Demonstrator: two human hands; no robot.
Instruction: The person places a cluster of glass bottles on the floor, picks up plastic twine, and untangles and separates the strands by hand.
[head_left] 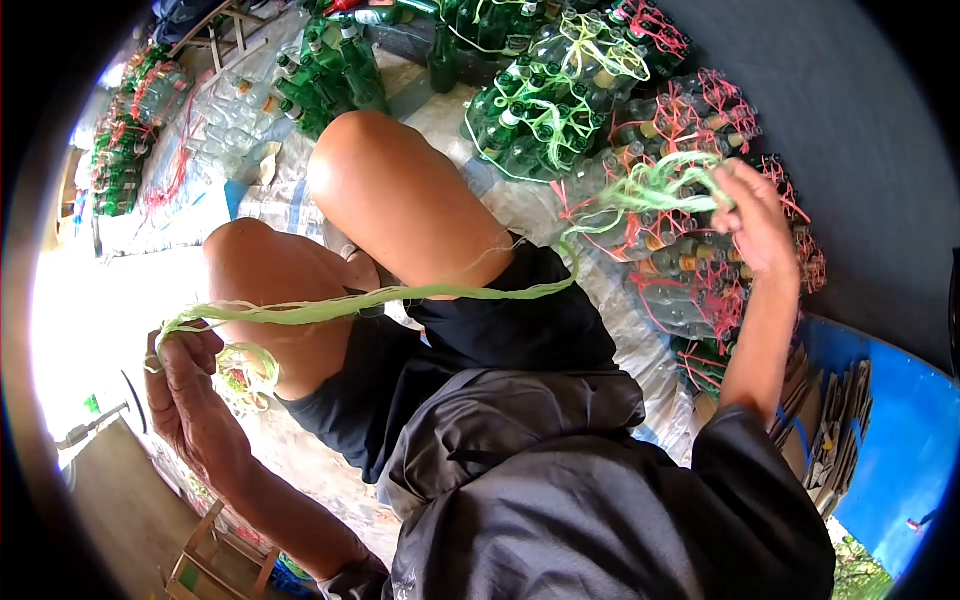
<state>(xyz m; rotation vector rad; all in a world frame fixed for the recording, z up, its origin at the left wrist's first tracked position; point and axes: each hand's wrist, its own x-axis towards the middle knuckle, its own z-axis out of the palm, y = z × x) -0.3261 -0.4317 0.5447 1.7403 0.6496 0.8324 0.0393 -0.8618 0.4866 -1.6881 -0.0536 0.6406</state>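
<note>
A length of light green plastic twine (400,295) runs across my lap between my two hands. My left hand (190,390) pinches one part of it beside my left knee, and a loose loop hangs from the fingers. Up at the right, my right hand (755,215) is raised with its fingers closed on a loose, tangled bunch of the same twine. That bunch hangs in front of bottle bundles tied with red string (690,240). The twine sags slightly above my dark shorts.
Green bottles tied with green twine (540,115) stand ahead. Loose green bottles (340,75) and clear bottles (235,120) lie farther left on a pale sheet (420,115). Flattened cardboard (840,430) leans by a blue panel (910,420) at right; a wooden frame (215,560) is lower left.
</note>
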